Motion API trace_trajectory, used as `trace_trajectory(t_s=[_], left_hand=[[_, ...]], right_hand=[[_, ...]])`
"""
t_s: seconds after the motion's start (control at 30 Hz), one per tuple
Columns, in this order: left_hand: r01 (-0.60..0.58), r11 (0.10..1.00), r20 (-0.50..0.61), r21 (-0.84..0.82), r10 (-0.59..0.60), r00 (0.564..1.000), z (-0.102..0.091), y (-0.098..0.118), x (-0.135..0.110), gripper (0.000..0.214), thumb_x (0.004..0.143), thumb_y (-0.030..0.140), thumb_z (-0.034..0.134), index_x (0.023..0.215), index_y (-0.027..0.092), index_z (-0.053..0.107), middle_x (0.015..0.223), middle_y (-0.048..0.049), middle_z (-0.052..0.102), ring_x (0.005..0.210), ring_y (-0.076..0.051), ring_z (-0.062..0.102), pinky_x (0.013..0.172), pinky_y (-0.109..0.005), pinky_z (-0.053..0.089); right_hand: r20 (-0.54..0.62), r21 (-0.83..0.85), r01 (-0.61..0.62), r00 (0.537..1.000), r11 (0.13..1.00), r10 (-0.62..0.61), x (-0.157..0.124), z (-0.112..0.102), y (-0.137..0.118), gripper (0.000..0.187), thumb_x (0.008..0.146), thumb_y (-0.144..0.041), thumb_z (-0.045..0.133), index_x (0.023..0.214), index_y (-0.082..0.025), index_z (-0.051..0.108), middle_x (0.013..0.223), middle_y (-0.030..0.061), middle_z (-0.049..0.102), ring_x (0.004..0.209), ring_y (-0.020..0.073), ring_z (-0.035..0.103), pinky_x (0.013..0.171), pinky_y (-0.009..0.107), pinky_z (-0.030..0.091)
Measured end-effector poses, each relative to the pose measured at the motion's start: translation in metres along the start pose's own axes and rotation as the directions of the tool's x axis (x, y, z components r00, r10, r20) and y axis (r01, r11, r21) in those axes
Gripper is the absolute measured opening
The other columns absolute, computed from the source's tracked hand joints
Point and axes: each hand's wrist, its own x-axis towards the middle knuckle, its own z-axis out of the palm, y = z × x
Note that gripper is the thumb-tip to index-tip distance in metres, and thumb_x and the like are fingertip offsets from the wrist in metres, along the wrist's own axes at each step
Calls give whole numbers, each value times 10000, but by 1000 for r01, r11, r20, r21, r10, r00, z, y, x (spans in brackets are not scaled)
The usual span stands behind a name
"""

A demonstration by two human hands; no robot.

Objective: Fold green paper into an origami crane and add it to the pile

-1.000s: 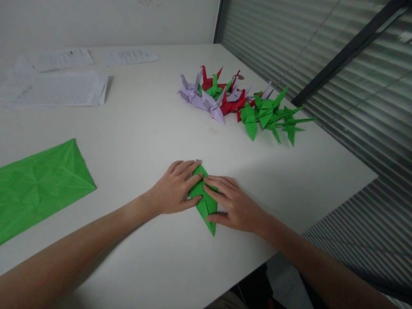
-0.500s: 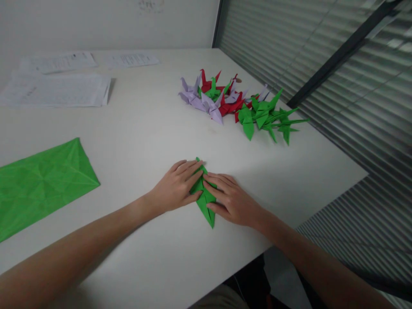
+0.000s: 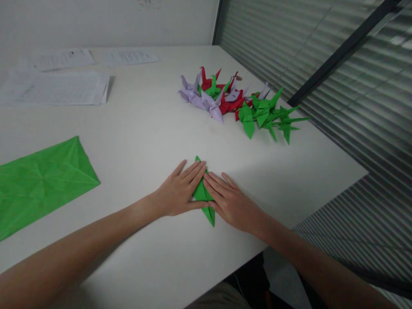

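A folded piece of green origami paper (image 3: 201, 193) lies on the table, narrow and pointed at its far and near ends. My left hand (image 3: 180, 189) rests flat on its left side, fingers stretched toward the far tip and thumb across the lower part. From the right, my right hand (image 3: 230, 199) presses on it with fingers extended, its fingertips meeting those of the left hand near the upper middle. The thumbs almost touch over the lower half. Both hands cover part of the paper, so some of its folds are hidden.
A creased green sheet (image 3: 41, 184) lies at the left. Farther back sits a cluster of folded cranes: purple ones (image 3: 193, 95), red ones (image 3: 230, 105) and green ones (image 3: 262, 111). Printed papers (image 3: 58, 88) lie at the back left. Window blinds (image 3: 347, 86) border the table's right edge.
My thumbs have moved inward, now almost meeting across the paper. The fingers have shifted slightly and lie flatter, and the lower part of the paper is more covered.
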Motion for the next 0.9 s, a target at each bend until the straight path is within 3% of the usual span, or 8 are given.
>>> trace_trajectory(t_s=[0.3,0.53,0.77,0.9], left_hand=[[16,999,-21,-35,-17,1000,0,-1,1,908,890,732,359,1499,65,272,1546,-205,319,1458,-329,269,1203,-544,129],[-76,994,-10,-85,75,997,-2,3,3,918,934,680,317,1525,21,73,1555,-248,269,1481,-304,204,1208,-491,156],[-86,994,0,-73,86,996,2,3,4,890,933,686,307,1506,16,177,1553,-248,270,1477,-309,218,1207,-500,152],[-82,994,-9,-76,81,997,4,2,4,894,929,687,323,1500,9,205,1548,-241,289,1472,-298,242,1204,-494,172]], right_hand=[[7,40,-20,1000,999,20,-3,3,-1,513,988,-218,367,1478,-68,345,1563,172,321,1477,271,232,1196,543,234],[-9,60,-48,999,997,48,-2,4,-3,532,984,-230,377,1493,-88,316,1555,179,338,1481,267,218,1195,549,228],[-16,88,-44,999,995,45,0,2,-4,507,983,-222,379,1464,-59,370,1536,196,364,1475,276,235,1189,561,237],[-131,236,-33,989,971,66,-4,3,5,532,985,-180,335,1513,-124,295,1531,151,389,1458,217,291,1181,521,296]])
